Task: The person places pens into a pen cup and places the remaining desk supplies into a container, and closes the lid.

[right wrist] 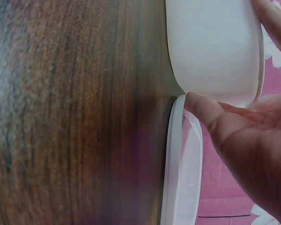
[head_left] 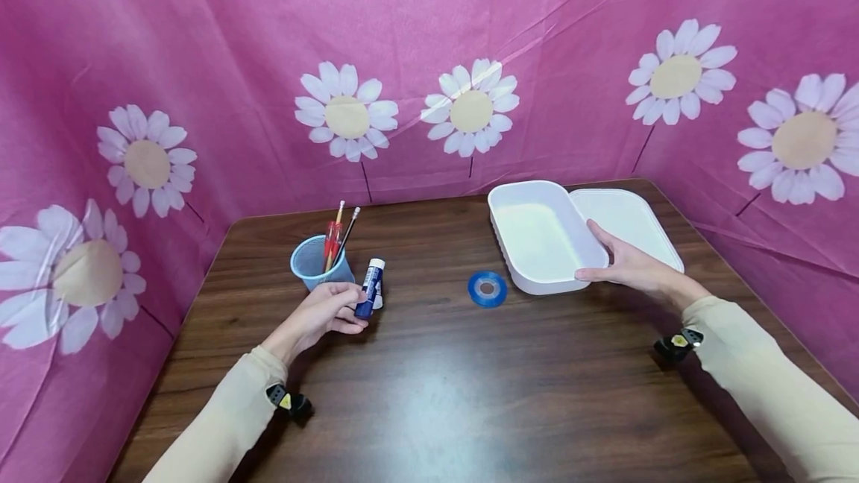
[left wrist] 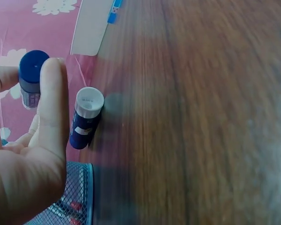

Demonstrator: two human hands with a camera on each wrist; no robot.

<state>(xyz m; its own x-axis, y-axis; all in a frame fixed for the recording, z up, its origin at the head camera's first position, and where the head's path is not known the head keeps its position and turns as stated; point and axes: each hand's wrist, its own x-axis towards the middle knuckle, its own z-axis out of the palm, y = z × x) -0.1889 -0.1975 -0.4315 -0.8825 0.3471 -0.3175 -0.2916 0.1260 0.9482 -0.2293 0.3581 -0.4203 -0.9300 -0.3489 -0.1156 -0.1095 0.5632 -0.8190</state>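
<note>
Near the mesh cup, my left hand (head_left: 321,317) pinches a blue glue stick (head_left: 370,288) between thumb and fingers. It has a white cap, which points up in the head view. A second glue stick (left wrist: 86,119), also blue with a white cap, stands upright on the table just behind; the held one mostly hides it in the head view. My right hand (head_left: 634,265) grips the near right corner of a white plastic box (head_left: 520,233), thumb at the rim. The box is open at the top and nothing shows inside.
A light blue mesh cup (head_left: 310,253) holds several pencils and red-handled items at the left. A roll of blue tape (head_left: 488,288) lies left of the box. The white lid (head_left: 627,218) lies right of it, on the brown table (head_left: 416,364). Pink flowered cloth surrounds the table.
</note>
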